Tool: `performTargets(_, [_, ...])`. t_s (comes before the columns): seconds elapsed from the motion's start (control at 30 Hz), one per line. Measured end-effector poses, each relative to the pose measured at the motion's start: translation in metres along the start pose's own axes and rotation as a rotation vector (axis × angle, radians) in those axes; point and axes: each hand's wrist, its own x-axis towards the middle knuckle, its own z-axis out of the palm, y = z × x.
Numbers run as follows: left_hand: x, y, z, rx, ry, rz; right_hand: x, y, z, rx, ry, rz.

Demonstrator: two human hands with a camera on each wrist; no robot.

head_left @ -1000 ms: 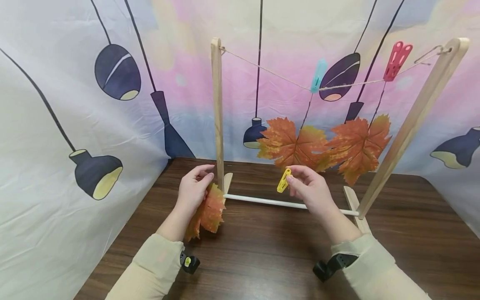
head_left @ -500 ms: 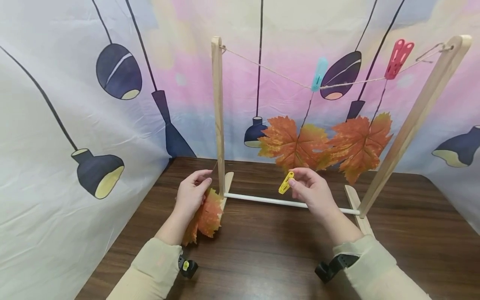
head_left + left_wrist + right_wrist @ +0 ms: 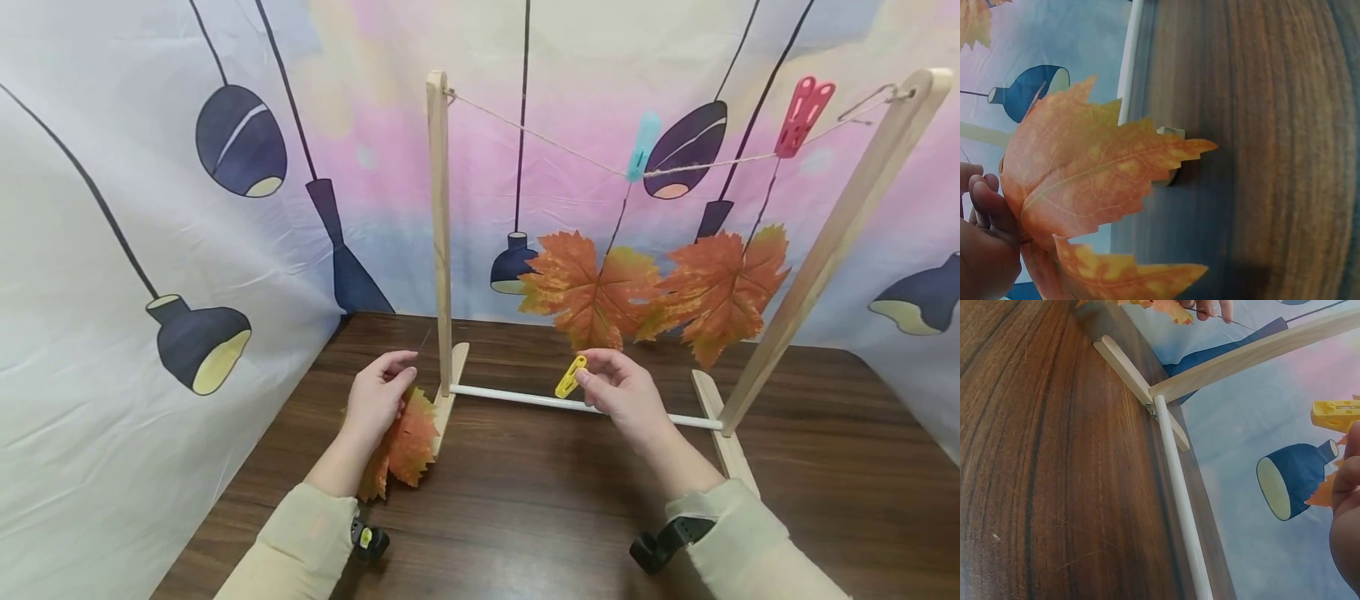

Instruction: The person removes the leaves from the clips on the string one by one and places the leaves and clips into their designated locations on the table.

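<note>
My left hand (image 3: 375,398) pinches an orange artificial maple leaf (image 3: 411,437) by its thin stem, left of the rack's left post. In the left wrist view that leaf (image 3: 1085,169) spreads out beside the fingertips, its lobes toward the tabletop. My right hand (image 3: 621,390) pinches a yellow clothespin (image 3: 572,377) between thumb and fingers, in front of the white crossbar (image 3: 525,397). Two more maple leaves hang from the string (image 3: 540,137): one leaf (image 3: 592,283) under a light blue clothespin (image 3: 642,148), the other (image 3: 731,287) under a red clothespin (image 3: 804,118).
The wooden rack has a left post (image 3: 439,233) and a right post (image 3: 836,250), each on a wooden foot. It stands on a dark brown wooden table (image 3: 510,517). Behind and to the left hangs a cloth backdrop (image 3: 360,108) printed with lamps.
My left hand has drawn slightly left and down with its leaf, away from the left post. My right hand has dipped a little, still holding the yellow clothespin.
</note>
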Motion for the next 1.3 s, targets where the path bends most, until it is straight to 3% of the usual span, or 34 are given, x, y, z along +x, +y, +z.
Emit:
performTargets(0.5, [-0.002,-0.022,-0.003,0.009,0.008,-0.070,-0.006,0.009,-0.001,0.007,0.013,0.069])
performTargets(1.3, [-0.001,-0.043,-0.001,0.030,-0.001,-0.124,-0.021,0.030,-0.015,0.013,0.045,0.123])
